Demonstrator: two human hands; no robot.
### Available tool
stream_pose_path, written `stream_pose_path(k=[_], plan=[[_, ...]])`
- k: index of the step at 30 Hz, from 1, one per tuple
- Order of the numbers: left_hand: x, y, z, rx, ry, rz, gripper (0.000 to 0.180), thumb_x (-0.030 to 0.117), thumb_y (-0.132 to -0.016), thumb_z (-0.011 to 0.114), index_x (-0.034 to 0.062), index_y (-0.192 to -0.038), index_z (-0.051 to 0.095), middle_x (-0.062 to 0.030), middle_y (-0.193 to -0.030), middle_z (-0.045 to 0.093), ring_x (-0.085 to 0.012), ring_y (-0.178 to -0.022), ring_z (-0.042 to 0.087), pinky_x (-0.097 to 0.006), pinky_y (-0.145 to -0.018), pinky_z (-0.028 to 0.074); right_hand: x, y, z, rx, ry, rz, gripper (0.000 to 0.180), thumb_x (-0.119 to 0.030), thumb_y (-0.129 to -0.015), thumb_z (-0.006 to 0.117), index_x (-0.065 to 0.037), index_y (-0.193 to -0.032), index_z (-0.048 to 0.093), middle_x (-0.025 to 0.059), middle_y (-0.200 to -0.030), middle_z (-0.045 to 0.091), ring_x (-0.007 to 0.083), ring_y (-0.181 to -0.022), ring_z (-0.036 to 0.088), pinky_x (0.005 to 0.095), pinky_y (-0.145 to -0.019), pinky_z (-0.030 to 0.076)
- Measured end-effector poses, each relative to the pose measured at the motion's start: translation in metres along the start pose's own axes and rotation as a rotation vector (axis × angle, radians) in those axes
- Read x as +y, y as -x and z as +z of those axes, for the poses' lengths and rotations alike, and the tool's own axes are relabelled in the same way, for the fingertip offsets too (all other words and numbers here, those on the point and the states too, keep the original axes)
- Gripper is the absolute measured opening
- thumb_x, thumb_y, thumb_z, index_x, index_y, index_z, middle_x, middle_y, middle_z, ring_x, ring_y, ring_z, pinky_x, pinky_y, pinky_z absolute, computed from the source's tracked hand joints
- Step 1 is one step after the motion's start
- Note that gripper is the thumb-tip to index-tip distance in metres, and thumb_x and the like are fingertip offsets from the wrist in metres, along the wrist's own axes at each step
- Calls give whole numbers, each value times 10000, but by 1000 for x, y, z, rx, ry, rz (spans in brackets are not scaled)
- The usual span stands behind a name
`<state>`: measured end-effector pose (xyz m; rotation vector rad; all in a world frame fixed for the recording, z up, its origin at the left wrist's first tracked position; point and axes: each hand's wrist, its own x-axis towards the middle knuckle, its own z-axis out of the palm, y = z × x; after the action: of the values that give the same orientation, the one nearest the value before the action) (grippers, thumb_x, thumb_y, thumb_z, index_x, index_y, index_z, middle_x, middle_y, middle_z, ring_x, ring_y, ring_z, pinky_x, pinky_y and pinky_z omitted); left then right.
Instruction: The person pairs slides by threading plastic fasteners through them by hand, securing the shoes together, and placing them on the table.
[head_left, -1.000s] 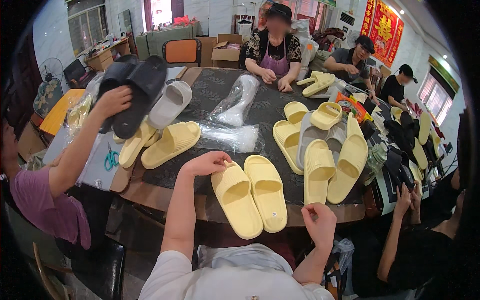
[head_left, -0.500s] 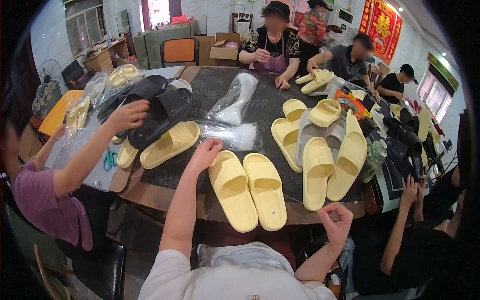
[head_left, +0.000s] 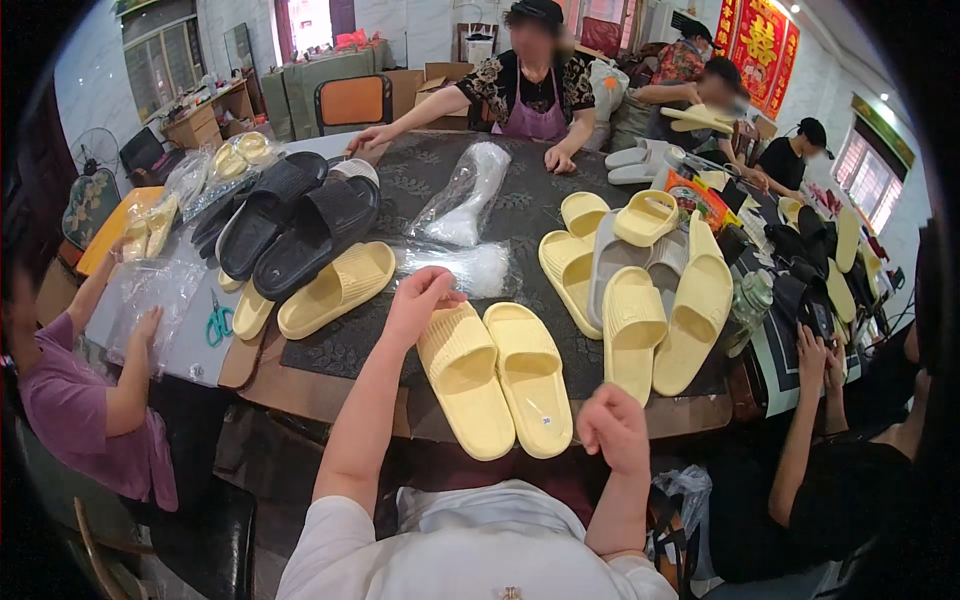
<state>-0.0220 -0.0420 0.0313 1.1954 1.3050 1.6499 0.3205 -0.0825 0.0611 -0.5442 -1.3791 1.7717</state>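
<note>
A pair of yellow slide slippers lies side by side at the table's near edge, the left slipper (head_left: 470, 400) and the right slipper (head_left: 530, 375). On the heel of the right one is a small white sticker (head_left: 547, 421). Just beyond the left slipper's toe is my left hand (head_left: 422, 300), its fingers pinched together; anything between them is too small to make out. My right hand (head_left: 614, 428) hovers by the heel of the right slipper with curled fingers, and what it may hold is hidden.
Right of the pair, yellow and grey slippers (head_left: 630, 335) are piled. Black slippers (head_left: 315, 235) lie over yellow ones at left. Bundles of clear plastic bags (head_left: 465, 268) lie ahead. Teal scissors (head_left: 219, 322) rest near a co-worker's hand (head_left: 148, 325). A glass jar (head_left: 752, 300) stands right.
My right hand has moved left toward the slipper's heel. My left hand rose slightly. The co-worker at left went from the black slippers to a clear bag; the one opposite stretched an arm leftward.
</note>
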Motion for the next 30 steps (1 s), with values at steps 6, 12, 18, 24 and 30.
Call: stream_pose_path(k=[6, 12, 18, 24, 30], plan=[[-9, -12, 7, 7, 298, -44, 201, 200, -962, 545, 9, -948, 606, -12, -771, 594, -95, -689, 597, -191, -633, 475, 37, -28, 17, 140, 603, 204, 187, -163, -915, 605, 22, -919, 581, 63, -698, 624, 108, -541, 592, 236, -484, 461], [-11, -32, 44, -51, -594, 76, 306, 330, -854, 646, 38, -928, 698, -107, -800, 663, -250, -705, 624, -374, -696, 495, 59, -59, 14, 130, 1033, 131, 214, -174, -874, 628, 29, -938, 601, 125, -745, 674, 206, -626, 687, 327, -571, 526], [-10, -18, 63, -327, -1108, 89, 321, 372, -854, 590, 81, -886, 722, -167, -876, 681, -362, -858, 648, -457, -774, 509, 77, -85, 25, 224, 1183, -59, 181, -136, -856, 597, 28, -932, 602, 233, -868, 658, 391, -832, 642, 473, -745, 503], [2, -21, 65, -522, -1076, -3, 359, 387, -883, 554, 71, -934, 717, -174, -894, 684, -358, -853, 646, -437, -784, 499, 86, -76, 30, 171, 968, -31, 203, -122, -884, 604, 69, -950, 582, 164, -790, 671, 239, -674, 687, 344, -623, 533], [-4, -24, 62, -604, -877, -55, 364, 351, -866, 600, 23, -993, 692, -180, -889, 689, -303, -807, 652, -393, -764, 493, 87, -70, 36, 209, 810, 40, 190, -116, -890, 594, 70, -928, 581, 182, -787, 664, 261, -683, 673, 356, -619, 519]])
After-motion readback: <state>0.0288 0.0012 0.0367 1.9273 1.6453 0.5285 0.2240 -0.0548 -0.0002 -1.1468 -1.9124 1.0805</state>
